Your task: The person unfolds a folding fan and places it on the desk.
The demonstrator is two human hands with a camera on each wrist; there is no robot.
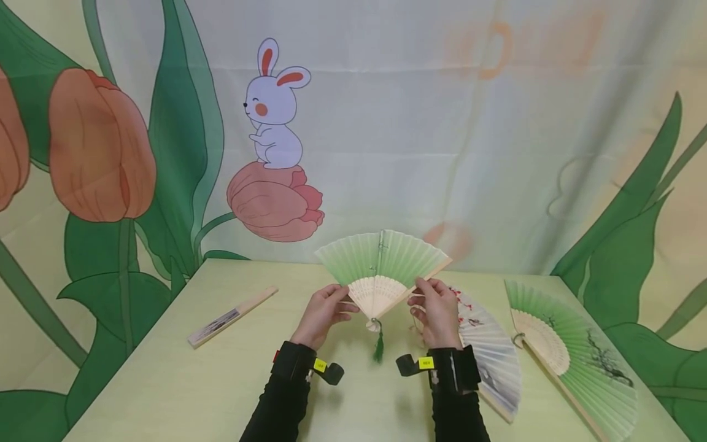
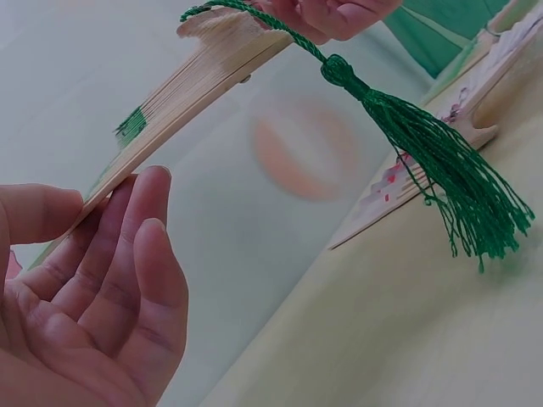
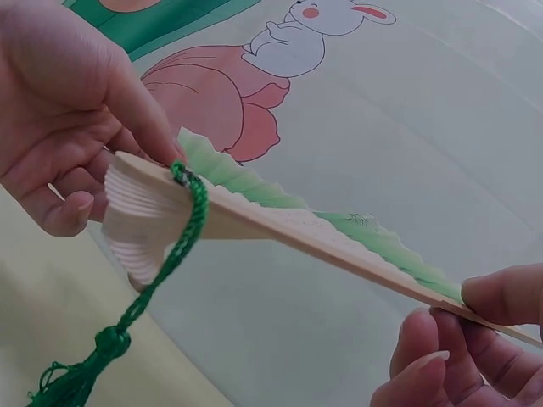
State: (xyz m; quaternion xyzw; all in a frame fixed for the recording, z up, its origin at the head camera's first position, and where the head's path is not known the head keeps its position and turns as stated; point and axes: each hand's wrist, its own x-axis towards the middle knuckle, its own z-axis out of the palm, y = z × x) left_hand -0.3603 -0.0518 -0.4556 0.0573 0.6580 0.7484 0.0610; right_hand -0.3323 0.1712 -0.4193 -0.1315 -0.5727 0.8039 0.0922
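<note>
A green folding fan [image 1: 353, 258] with pale pierced ribs is spread out above the table, its narrow end downward. From that end hangs a dark green tassel [image 2: 441, 161] on a cord. My left hand [image 1: 324, 314] pinches the fan's left edge between thumb and fingers. On the opposite edge, my right hand [image 1: 436, 312] pinches the outer rib, as the right wrist view also shows. Behind my right hand and wrist lies an open white fan [image 1: 494, 353] with red blossoms and grey painting, partly hidden.
Farther right, another open green fan [image 1: 585, 350] with a dark branch pattern lies on the table [image 1: 166, 393]. A closed fan [image 1: 232, 318] rests on the left side. Behind the table hangs a cloth backdrop [image 1: 375, 123] printed with tulips and a rabbit.
</note>
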